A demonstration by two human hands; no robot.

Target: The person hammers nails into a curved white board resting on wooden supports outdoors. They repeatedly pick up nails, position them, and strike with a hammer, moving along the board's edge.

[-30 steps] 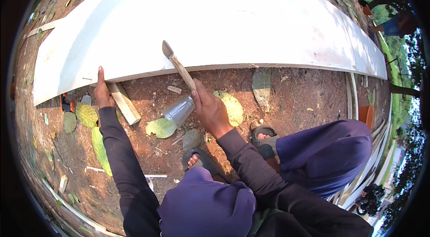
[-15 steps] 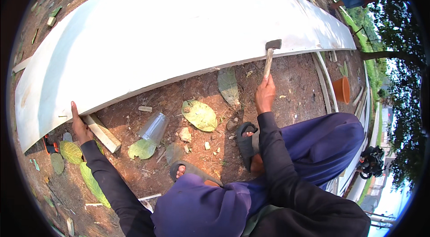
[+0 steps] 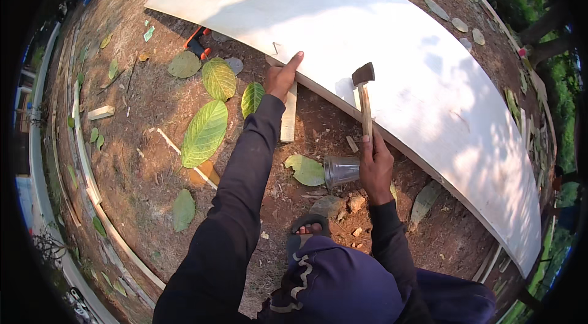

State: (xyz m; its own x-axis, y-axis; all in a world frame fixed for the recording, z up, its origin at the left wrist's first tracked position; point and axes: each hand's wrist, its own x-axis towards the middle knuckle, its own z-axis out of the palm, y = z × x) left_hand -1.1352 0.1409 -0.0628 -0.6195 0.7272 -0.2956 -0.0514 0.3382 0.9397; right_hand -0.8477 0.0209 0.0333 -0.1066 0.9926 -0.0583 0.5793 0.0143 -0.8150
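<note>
A long white board stretches across the upper middle, its near edge facing me. My left hand grips that edge, the thumb lying on the white face and the other fingers curled below, partly hidden. Close to the thumb, a thin nail sticks up from the board beside its shadow. My right hand is closed around the wooden handle of a hammer. Its dark, blocky metal head is over the board, to the right of my left hand; whether it touches the surface I cannot tell.
A wooden block juts from under the board beside my left hand. On the soil lie a clear plastic cup, several broad leaves and an orange-and-black tool. Long strips run along the left.
My view has swung left, so the board now slants down to the right. The hammer is now nearer my left hand; both hands keep their holds.
</note>
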